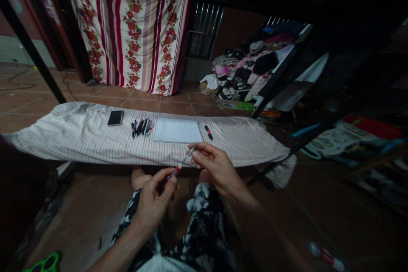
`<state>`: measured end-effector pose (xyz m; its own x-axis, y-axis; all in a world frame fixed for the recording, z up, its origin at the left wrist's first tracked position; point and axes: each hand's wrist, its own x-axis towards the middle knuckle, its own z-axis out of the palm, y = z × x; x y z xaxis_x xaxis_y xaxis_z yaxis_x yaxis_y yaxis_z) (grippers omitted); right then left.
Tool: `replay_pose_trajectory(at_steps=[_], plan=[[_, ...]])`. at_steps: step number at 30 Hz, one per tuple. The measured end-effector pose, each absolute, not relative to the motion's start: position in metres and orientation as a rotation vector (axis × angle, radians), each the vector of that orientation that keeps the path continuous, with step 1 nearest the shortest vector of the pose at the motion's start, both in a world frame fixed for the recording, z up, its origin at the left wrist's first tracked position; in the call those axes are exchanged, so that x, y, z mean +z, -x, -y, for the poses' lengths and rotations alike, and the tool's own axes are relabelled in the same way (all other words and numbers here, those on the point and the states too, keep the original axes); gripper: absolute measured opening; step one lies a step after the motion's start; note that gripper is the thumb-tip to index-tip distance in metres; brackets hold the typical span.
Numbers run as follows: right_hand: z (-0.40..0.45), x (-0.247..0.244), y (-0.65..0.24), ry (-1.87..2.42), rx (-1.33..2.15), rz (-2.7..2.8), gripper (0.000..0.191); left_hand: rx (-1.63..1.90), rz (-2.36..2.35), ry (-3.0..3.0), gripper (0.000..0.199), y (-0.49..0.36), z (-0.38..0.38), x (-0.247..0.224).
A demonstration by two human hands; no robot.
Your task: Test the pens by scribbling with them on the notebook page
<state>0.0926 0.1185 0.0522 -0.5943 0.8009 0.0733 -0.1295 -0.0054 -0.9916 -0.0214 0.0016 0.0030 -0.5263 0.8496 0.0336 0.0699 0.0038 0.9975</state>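
Observation:
My left hand [156, 197] is closed around the barrel of a pen [177, 171], red and dark in colour, held tilted over my lap. At the pen's upper end, my right hand [212, 163] pinches a small silvery, clear piece [191, 151], which looks like a pen tip or cone. A thin part shows between the barrel and that piece. Just beyond my hands, a spiral notebook [177, 131] lies open on the striped cloth [95, 144]. Right of it rests a black and red pen [208, 132]; to its left are several pens [142, 128] in a group.
A phone [115, 117] lies on the cloth left of the pens. A dark metal post [277, 80] rises on the right, with a clothes heap [245, 68] behind it. A floral curtain [134, 38] hangs at the back. A plastic bottle [325, 256] lies on the floor, lower right.

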Motion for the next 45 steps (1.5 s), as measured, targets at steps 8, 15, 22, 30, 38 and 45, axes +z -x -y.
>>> replay_pose_trajectory(at_steps=[8,15,22,30,38,45], plan=[[-0.1214,0.0480,-0.0977,0.723,1.705,1.568,0.028,1.547,-1.678,-0.942,0.043,0.0177,-0.0053,0.0005],[-0.1202,0.0484,-0.1003,0.730,1.693,1.579,0.027,1.506,-1.710,-0.968,0.045,0.0181,-0.0062,0.0001],[-0.1196,0.0476,-0.0968,0.716,1.688,1.591,0.027,1.527,-1.704,-0.971,0.044,0.0182,-0.0054,-0.0012],[-0.1199,0.0437,-0.0942,0.691,1.694,1.644,0.027,1.565,-1.677,-0.950,0.041,0.0180,-0.0034,0.0019],[-0.1182,0.0429,-0.0920,0.701,1.702,1.666,0.026,1.590,-1.653,-1.014,0.036,0.0195,-0.0045,0.0023],[-0.1180,0.0412,-0.0928,0.687,1.719,1.688,0.025,1.571,-1.715,-1.094,0.034,0.0216,-0.0032,0.0008]])
